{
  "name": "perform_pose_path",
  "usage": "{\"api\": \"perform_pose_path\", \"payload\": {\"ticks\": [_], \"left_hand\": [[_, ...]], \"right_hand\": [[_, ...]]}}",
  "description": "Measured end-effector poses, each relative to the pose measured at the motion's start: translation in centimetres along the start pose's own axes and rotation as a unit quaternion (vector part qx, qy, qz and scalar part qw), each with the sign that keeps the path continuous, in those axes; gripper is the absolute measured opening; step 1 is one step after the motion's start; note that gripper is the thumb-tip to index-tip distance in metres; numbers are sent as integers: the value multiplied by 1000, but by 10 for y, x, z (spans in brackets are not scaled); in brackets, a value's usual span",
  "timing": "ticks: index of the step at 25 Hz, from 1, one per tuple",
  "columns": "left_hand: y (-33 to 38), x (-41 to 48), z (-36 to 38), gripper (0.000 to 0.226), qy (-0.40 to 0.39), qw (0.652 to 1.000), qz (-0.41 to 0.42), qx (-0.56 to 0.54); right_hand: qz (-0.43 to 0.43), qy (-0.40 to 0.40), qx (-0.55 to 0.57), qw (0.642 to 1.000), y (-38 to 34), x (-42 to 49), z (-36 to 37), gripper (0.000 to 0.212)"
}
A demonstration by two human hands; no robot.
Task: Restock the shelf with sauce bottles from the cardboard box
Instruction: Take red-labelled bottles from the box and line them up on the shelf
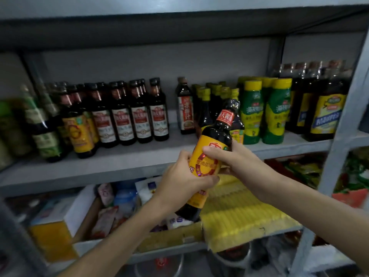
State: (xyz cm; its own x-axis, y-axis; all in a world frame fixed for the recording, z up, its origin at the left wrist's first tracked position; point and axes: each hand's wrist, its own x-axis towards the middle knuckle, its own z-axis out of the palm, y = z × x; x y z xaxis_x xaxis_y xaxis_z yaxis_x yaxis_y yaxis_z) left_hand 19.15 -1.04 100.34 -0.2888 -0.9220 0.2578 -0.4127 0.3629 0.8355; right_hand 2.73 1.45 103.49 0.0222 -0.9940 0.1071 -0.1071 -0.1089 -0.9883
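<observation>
Here both hands grip bottle

A grey metal shelf carries upright rows: dark bottles with white-and-red labels, orange-labelled soy sauce bottles to their left, one lone red-labelled bottle mid-shelf, green-and-yellow squeeze bottles, and large dark jugs at the right end.
</observation>
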Motion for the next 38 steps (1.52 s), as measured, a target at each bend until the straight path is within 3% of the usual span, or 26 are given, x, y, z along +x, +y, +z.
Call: {"api": "perform_pose_path", "payload": {"ticks": [3, 8, 15, 24, 28, 32, 36, 38], "left_hand": [[-14, -5, -69, 51, 23, 999, 5, 43], [-43, -2, -170, 63, 76, 992, 12, 98], [-87, 16, -229, 59, 125, 988, 17, 84], [-131, 55, -275, 56, 48, 999, -2, 11], [-156, 58, -302, 53, 38, 999, 7, -14], [-177, 62, -323, 72, 35, 999, 20, -25], [-198, 67, -333, 66, 30, 999, 17, -15], [-205, 69, -334, 74, 36, 999, 15, -6]], "right_hand": [[7, -41, 2, 999, -18, 23, 65, 37], [-32, -65, 13, 997, -47, 62, 167, 41], [-40, -103, 2, 994, -42, 114, 239, 26], [-89, -119, 51, 988, -35, 181, 268, 22], [-120, -94, 33, 988, -34, 194, 288, 33], [-154, -65, -67, 984, -34, 204, 310, 54], [-160, -61, -135, 976, -28, 210, 329, 60], [-159, -55, -149, 974, -24, 213, 334, 62]]}}
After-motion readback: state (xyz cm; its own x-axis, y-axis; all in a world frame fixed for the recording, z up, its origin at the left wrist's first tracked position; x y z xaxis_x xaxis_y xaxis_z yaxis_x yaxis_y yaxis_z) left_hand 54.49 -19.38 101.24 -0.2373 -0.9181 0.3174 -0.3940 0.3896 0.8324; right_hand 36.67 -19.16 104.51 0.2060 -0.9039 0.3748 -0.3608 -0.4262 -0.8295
